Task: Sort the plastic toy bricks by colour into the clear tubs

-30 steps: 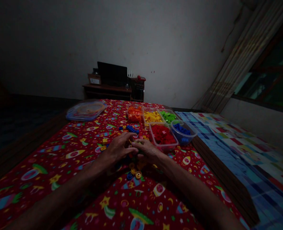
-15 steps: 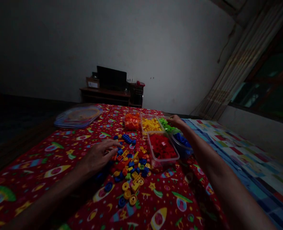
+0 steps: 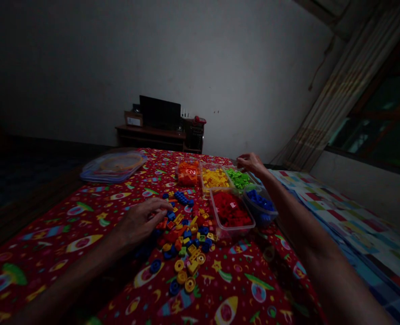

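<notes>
Far L on your red-clothed counter (image 3: 67,221): clear lids (image 3: 113,167), stacked flat. Then your L hand (image 3: 140,222), palm-down at the L edge of the mixed brick pile (image 3: 187,234). Its fingers are half extended, slightly bent, thumb apart; no grip on anything that shows, tho can't tell if the tips touch a brick. Way past the counter's far end, a dark monitor (image 3: 159,113) on a low stand (image 3: 149,134).

Pile's loose, mid-counter, btwn your L hand & the tubs: mostly yellow, blue, orange, red pcs, w/ a few green. At its far side, a long blue studded pc (image 3: 181,198); at its near side, yellow round pcs (image 3: 190,284) & a blue round pc (image 3: 174,287).

Tubs next, grouped close: orange-brick tub (image 3: 188,180) far, yellow-brick tub (image 3: 205,192) just R of it, red-brick tub (image 3: 235,229) nearer you, green-brick tub (image 3: 256,179) far R, round blue-brick tub (image 3: 265,217) R of the red. Your R hand (image 3: 252,162) is raised by the green tub's far side, fingers curled, tips close together, pointing L; too dim to tell if they've got a pc.

Far R: patchwork cover (image 3: 338,194), curtain (image 3: 318,122), dark window (image 3: 379,131).
</notes>
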The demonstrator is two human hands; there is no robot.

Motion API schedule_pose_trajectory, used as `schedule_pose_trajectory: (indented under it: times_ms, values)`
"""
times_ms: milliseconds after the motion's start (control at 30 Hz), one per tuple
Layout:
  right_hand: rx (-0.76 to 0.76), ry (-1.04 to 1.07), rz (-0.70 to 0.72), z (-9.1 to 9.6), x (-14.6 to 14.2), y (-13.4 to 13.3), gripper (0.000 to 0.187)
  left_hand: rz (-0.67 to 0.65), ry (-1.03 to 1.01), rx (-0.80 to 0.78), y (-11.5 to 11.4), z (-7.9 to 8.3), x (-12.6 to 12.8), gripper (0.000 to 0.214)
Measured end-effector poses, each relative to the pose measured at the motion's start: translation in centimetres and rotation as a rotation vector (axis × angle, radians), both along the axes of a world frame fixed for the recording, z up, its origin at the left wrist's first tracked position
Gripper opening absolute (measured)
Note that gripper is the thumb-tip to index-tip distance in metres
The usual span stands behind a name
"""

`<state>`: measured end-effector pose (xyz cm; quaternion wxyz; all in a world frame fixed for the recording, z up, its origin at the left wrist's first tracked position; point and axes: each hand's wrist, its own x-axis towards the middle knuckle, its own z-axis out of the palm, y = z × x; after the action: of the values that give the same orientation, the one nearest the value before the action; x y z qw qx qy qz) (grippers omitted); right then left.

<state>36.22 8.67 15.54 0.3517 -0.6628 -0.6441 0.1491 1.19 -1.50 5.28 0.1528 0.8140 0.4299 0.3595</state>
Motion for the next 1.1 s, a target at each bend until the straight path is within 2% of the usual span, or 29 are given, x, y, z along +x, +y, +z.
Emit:
schedule_pose_trajectory:
  times_ms: [100, 167, 300, 400, 500, 600, 700, 833, 967, 1100]
  values:
    - [0.006, 0.157, 0.224, -1.0, -2.9, -4.5, 0.019, -0.008, 0.025, -0.002, -0.2, 0.3, 0.1, 0.033]
    - [0.01, 0.138, 0.353, -2.5, -5.1, -7.6, 0.02, -0.02, 0.05, 0.0, -0.4, 0.3, 0.3, 0.033]
    - [0.054, -0.177, 0.542, -5.8, -8.4, -12.9, 0.018, -0.113, 0.076, 0.046, -0.9, -0.4, 1.5, 0.028]
    - [0.0, -0.452, 0.583, -7.0, -9.8, -15.1, 0.016, -0.294, 0.11, 0.121, -1.5, -1.8, 2.8, 0.024]
    - [-0.088, -0.619, 0.612, -7.2, -10.6, -16.2, 0.017, -0.421, 0.239, 0.17, -2.0, -3.0, 3.7, 0.023]
    - [-0.159, -0.739, 0.586, -8.1, -10.8, -16.7, 0.016, -0.357, 0.44, 0.153, -2.3, -3.3, 3.6, 0.013]
    - [-0.05, -0.792, 0.534, -10.2, -10.5, -16.7, 0.012, -0.259, 0.558, 0.143, -2.7, -2.9, 3.3, 0.011]
    - [0.16, -0.788, 0.483, -12.8, -10.1, -16.8, 0.011, -0.215, 0.635, 0.158, -4.0, -2.2, 3.7, 0.016]
    - [0.15, -0.808, 0.456, -13.5, -10.9, -17.1, 0.018, -0.225, 0.608, 0.168, -4.1, -2.5, 3.9, 0.017]
    - [0.126, -0.752, 0.446, -13.5, -11.8, -17.4, 0.024, -0.248, 0.395, 0.107, -2.1, -2.8, 2.5, 0.024]
